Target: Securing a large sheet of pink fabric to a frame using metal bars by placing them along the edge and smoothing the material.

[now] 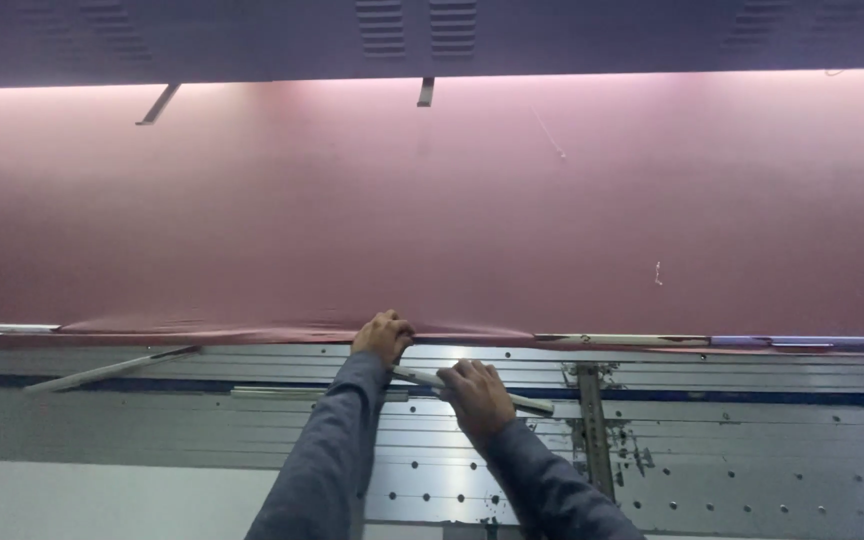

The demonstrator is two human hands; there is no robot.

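We see our left hand point(384, 336) curled over the near edge of a wide pink sheet point(432, 200), its fingers pressed together on the sheet's rim where the material puckers into shallow wrinkles running left and right. Our right hand point(476, 396) lies just beside and a little nearer to us, closed around a thin pale rod point(527, 404) that slants from below the left hand out to the right — its far tip pokes free past the knuckles. Both sleeves are grey-blue. The sheet stretches flat across almost the whole view, with a dark overhead housing point(432, 35) hanging above its far edge and a strip of light glowing along that line. Below the sheet's near edge runs a grey metal bed point(752, 470) with long grooves, a dark blue stripe and rows of small holes; an upright metal bracket point(592, 420) stands just right of the right hand. To the left a loose flat strip point(112, 368) lies at an angle on the bed, well apart from the hands — the surface between them is open.
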